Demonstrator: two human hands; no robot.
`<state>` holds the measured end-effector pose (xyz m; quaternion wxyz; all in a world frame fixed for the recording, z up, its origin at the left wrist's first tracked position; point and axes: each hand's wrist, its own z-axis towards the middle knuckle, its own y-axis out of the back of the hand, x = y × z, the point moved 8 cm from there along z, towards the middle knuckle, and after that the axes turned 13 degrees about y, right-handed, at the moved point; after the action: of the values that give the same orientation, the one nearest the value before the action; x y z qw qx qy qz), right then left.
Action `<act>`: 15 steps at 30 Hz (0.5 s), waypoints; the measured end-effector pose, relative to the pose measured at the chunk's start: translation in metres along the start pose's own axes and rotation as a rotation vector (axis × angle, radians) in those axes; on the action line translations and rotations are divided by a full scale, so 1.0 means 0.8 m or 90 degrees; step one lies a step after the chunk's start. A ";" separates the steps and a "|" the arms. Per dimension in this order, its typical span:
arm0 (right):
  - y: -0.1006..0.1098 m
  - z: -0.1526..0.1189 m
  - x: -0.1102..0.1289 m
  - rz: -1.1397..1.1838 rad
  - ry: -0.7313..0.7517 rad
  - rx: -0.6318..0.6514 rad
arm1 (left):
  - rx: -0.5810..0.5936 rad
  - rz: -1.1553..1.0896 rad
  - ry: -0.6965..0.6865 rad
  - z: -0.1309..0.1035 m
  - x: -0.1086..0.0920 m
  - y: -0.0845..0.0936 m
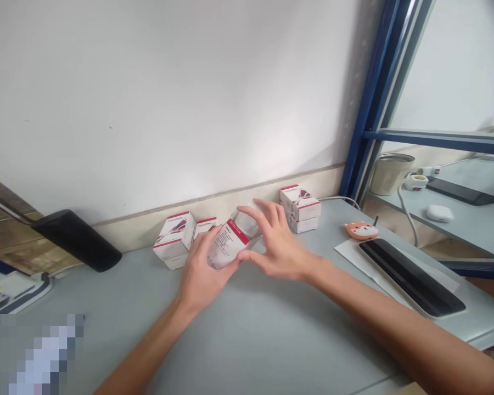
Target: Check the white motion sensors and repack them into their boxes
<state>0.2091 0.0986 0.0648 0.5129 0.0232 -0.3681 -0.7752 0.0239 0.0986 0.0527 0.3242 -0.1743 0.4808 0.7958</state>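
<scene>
A small white carton with a red band [229,244] is tilted above the table, its printed side facing me. My left hand [201,271] is closed around its lower part, fingers on one side and thumb on the other. A pale flap or lid [246,224] shows at the upper end, blurred. My right hand [278,241] is at that end, fingers apart and curved over the pale part, thumb by the carton's edge. Behind my left hand stand a similar carton [175,238] and another, partly hidden carton [206,224]. Two more cartons [299,203] are stacked beyond my right hand.
A grey table [239,340] meets a white wall [181,109]. On the left is a black cylinder [80,238]. At right lie an orange animal-faced object [361,229], a dark flat device [411,277] and white paper [349,252], near a blue-framed mirror or glass panel [440,137].
</scene>
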 end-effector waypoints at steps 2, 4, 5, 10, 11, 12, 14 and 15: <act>-0.010 -0.001 0.020 0.031 0.036 0.021 | -0.029 -0.040 0.002 -0.011 0.010 0.007; -0.017 -0.002 0.036 0.057 0.065 0.062 | -0.037 -0.054 -0.021 -0.022 0.014 0.009; -0.020 -0.002 0.043 0.058 0.084 0.084 | -0.032 -0.057 -0.027 -0.027 0.015 0.007; -0.002 0.002 0.055 -0.037 0.110 -0.019 | -0.054 -0.112 0.024 -0.037 0.008 0.001; 0.006 0.000 0.051 -0.048 0.075 -0.085 | -0.060 -0.142 0.043 -0.038 0.007 0.001; 0.011 -0.003 0.047 -0.038 0.032 -0.146 | -0.057 -0.174 0.062 -0.039 0.007 0.000; 0.005 -0.011 0.037 0.049 -0.043 -0.202 | -0.013 -0.236 0.095 -0.042 0.010 -0.007; -0.004 -0.013 0.034 0.108 -0.063 -0.190 | 0.020 -0.262 0.100 -0.043 0.011 -0.011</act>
<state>0.1983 0.0713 0.0647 0.5557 -0.1224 -0.2742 -0.7753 0.0223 0.0743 0.0252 0.4439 -0.3255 0.4710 0.6893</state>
